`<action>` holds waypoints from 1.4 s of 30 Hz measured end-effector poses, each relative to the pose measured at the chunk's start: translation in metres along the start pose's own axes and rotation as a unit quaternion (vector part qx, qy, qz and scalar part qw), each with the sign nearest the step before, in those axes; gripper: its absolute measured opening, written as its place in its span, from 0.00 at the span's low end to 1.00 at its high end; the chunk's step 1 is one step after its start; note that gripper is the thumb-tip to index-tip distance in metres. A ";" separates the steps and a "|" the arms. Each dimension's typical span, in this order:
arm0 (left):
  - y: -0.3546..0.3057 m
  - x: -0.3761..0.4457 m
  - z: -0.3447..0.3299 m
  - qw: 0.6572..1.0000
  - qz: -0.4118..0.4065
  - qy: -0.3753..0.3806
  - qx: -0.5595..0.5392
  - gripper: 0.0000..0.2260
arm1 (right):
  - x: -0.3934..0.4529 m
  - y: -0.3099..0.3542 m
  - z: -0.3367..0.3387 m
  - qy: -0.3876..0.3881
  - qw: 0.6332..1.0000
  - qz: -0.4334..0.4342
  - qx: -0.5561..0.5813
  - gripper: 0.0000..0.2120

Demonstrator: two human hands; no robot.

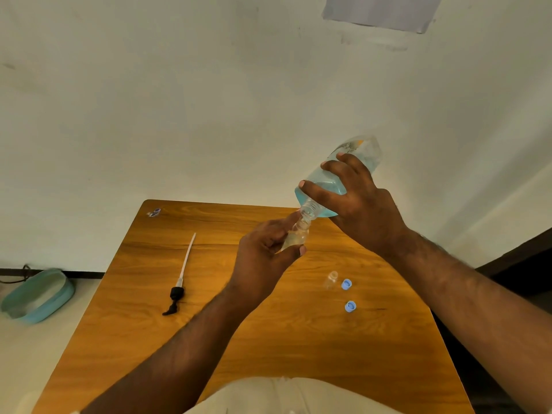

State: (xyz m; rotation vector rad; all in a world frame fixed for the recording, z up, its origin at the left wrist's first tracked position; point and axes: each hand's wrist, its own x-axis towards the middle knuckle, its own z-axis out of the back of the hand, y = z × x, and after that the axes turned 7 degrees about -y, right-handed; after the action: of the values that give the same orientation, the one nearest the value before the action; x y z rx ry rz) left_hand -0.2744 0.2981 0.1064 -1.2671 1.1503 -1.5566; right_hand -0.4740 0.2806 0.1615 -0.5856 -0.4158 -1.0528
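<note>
Table (268,339): right hand (363,204) tilts bottle (324,183) onto vial (298,234)

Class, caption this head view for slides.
Right hand tilts big bottle of blue liquid, mouth at small bottle in left hand.

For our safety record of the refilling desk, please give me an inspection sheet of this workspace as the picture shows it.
Surface: wooden table, no spill seen.
Job's things: large bottle of blue liquid, tilted neck down, its mouth at the mouth of the small clear bottle.
Clutter: pump head with dip tube lying flat; spare small bottle standing uncapped; far blue cap beside it; near blue cap; wrapper scrap at the far left corner.
Hands: right hand grips the large bottle; left hand grips the small clear bottle.
Cables: black cable on the floor, left.
Surroundings: teal basin on the floor; white wall with paper sheet.
</note>
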 end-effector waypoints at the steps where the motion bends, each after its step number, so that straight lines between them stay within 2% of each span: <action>1: 0.000 0.000 0.000 1.000 -0.002 -0.001 0.002 0.27 | 0.000 0.000 0.000 0.000 1.000 0.001 -0.001 0.33; 42: -0.002 -0.003 0.003 1.000 -0.006 -0.005 -0.008 0.26 | 0.004 0.003 0.005 -0.009 1.000 0.006 -0.007 0.32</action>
State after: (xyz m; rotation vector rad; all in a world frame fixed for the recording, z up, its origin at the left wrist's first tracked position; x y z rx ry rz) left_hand -0.2712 0.3007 0.1081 -1.2933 1.1532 -1.5511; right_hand -0.4695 0.2824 0.1666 -0.6093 -0.4207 -1.0402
